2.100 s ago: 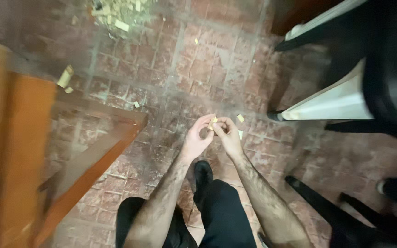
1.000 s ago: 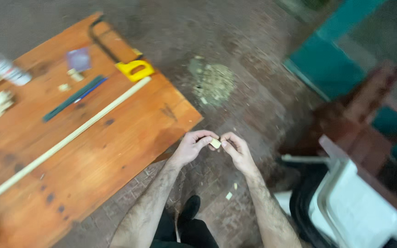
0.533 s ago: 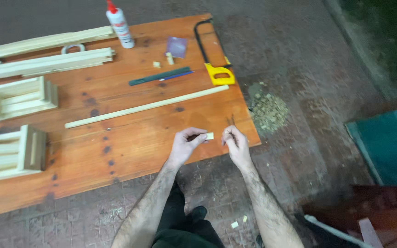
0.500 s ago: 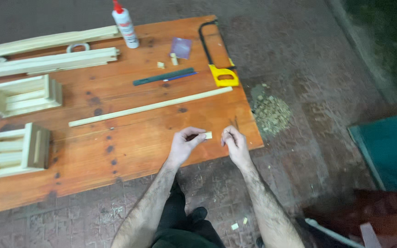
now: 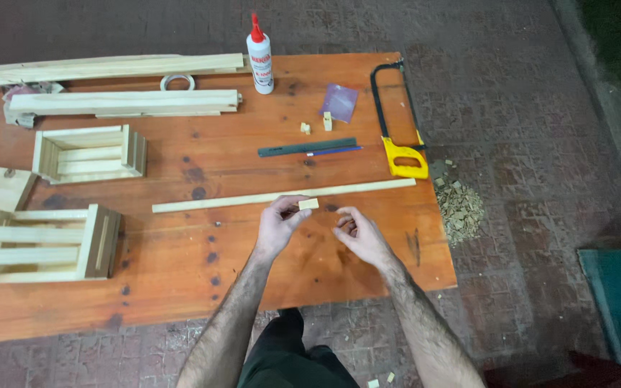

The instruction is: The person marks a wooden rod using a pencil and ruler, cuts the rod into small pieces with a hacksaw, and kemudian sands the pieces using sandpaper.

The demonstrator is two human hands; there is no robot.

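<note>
The person's left hand (image 5: 279, 224) pinches a small wood block (image 5: 308, 204) between thumb and fingertips, holding it up just above the tabletop (image 5: 181, 287) so it can be seen well. The right hand (image 5: 357, 233) is close beside it, fingers curled loosely and holding nothing. A long thin wood strip (image 5: 282, 195) lies flat just past the block. A yellow-handled saw (image 5: 399, 122) rests near the tabletop's edge, out of the way.
</note>
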